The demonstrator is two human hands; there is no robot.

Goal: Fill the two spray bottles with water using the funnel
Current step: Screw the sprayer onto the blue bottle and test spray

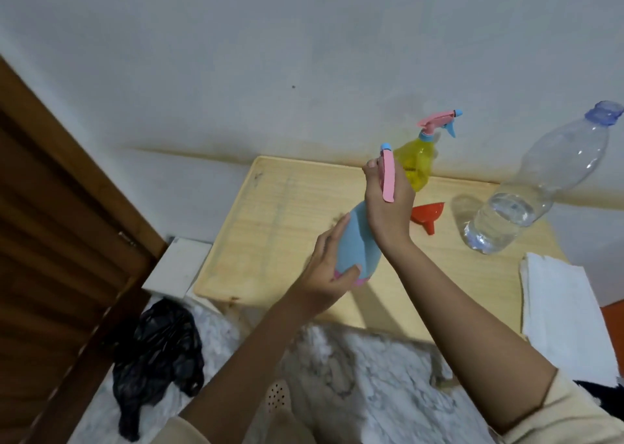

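Wooden table by pale wall | hands: left cups blue spray bottle | right grips its pink trigger head

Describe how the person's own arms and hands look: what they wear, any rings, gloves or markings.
Both hands, left hand and right hand, are bare: no gloves, and no rings, watch or bracelet visible. The forearms are uncovered up to beige sleeves, a loose left sleeve and a right sleeve near the frame's bottom edge. Fingernails look short and unpainted. No markings show.
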